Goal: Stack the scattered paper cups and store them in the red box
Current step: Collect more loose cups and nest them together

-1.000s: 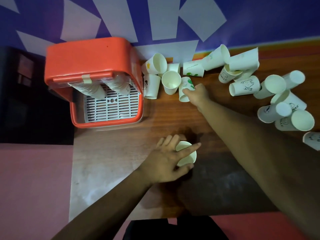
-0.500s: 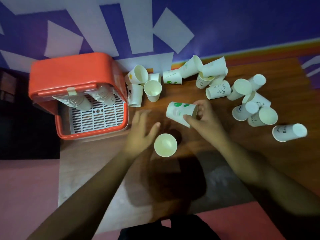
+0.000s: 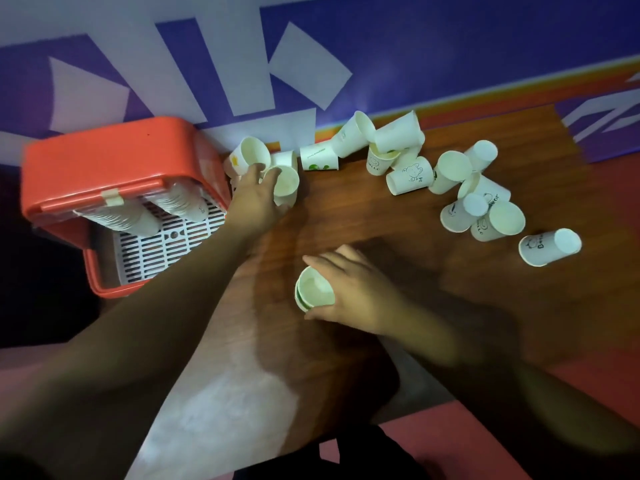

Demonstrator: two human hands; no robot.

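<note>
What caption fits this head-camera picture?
Right hand holds stacked cups while left hand grips another cup beside the red box.

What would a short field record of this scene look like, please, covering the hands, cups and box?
Left hand: grips an upright cup beside the box
Right hand: holds a nested stack, mouths up
Box: red, open, two cup rows lying on its white grate
Loose cups: scattered on the table, far right, many on their sides
</note>
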